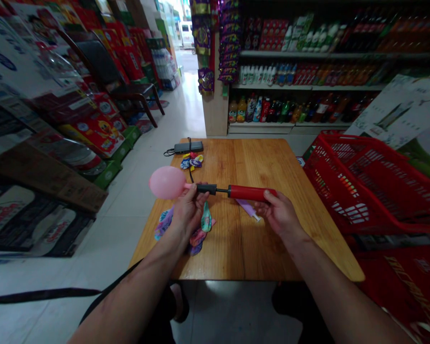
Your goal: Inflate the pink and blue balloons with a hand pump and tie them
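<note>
A partly inflated pink balloon (167,182) sits on the nozzle end of a red and black hand pump (249,192). My left hand (190,206) is closed around the balloon's neck and the pump's black end. At the other end, my right hand (278,210) grips the red barrel between thumb and fingers. A short length of the black rod shows between the two parts. Below the pump lie several limp patterned balloons (199,236), partly covered by my left arm. A flat purple item with a white tip (249,209) rests under the barrel.
On the wooden table (265,160) a dark power bank (188,147) with a cable lies near more limp balloons (192,161). Red shopping baskets (365,181) stand at the right. Drink shelves (308,87) line the back; a chair (122,86) and stacked boxes are left.
</note>
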The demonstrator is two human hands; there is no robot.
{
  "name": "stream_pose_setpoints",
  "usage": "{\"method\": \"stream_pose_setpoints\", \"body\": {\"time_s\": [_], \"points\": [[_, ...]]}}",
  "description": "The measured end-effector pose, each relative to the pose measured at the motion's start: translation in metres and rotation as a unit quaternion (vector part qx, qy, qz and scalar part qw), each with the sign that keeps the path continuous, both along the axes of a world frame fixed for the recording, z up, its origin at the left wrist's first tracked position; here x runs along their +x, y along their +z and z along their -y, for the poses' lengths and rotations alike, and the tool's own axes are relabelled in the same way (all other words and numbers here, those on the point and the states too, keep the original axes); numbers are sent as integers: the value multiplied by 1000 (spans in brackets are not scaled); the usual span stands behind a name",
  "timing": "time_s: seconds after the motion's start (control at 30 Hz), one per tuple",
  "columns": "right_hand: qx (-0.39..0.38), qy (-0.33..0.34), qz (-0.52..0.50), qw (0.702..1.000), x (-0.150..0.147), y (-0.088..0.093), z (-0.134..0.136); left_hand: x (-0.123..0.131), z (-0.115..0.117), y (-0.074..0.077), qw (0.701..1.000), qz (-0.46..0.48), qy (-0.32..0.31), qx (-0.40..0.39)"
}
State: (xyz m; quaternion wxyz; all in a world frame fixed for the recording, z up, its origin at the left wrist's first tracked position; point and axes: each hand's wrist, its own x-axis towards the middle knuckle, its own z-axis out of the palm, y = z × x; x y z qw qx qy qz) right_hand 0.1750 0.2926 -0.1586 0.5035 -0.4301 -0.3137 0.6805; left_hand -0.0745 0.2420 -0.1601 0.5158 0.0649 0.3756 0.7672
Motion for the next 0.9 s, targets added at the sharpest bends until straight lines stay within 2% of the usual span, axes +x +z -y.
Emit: {"method": "stream_pose_setpoints", "body": {"time_s": [0.13,0.27,0.43,0.5,0.7,0.9], "points": [[7,-47,9,999,16,6,-10,-13,-2,6,999,5,35,3],[10,-93,21,995,27,9,-17,-22,-4,7,999,12,36,24],[26,-114,37,992,21,5,-13,-16,-1,2,999,4,33,16],[28,-97,34,994,13,1,-7,-8,3,-1,1000,-1,19,5],[31,9,28,999,-11,-14,13,20,13,-13,999,-13,-29,-13],[0,33,2,999,-14,-11,15,24,10,-13,999,-8,-30,-20]]}}
